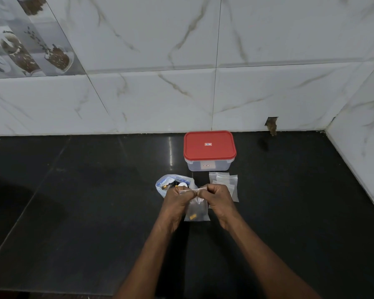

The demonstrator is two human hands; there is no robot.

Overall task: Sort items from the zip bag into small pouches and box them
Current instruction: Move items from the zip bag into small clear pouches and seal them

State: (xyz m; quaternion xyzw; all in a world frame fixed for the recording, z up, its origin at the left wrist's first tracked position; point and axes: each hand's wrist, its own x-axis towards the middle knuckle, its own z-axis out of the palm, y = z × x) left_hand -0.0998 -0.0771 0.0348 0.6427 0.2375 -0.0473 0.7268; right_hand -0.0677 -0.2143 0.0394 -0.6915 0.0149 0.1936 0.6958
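- Head view: two bare forearms reach in from the bottom edge. Both hands meet in front of the box (209, 164), on its near side.
- The left hand (175, 198) has its fingers curled, pinching the top edge of a small clear pouch (198, 212).
- The right hand (220, 197) is curled the same way and pinches the same top edge, just beside the left; the thumbs nearly touch.
- The pouch hangs below the hands. A small yellow item (192, 217) and some darker pieces lie at its bottom.
- The zip bag (171, 182) lies on the black counter (84, 212), in front of the box and to its left, partly behind the left hand. Its mouth gapes, with dark, yellow and white pieces inside.
- A pile of empty pouches (225, 181) lies flat just in front of the box, to the right, partly behind the right hand.
- The box is clear plastic with its red lid (209, 145) on, and stands close to the marbled wall tiles (160, 93) behind it.
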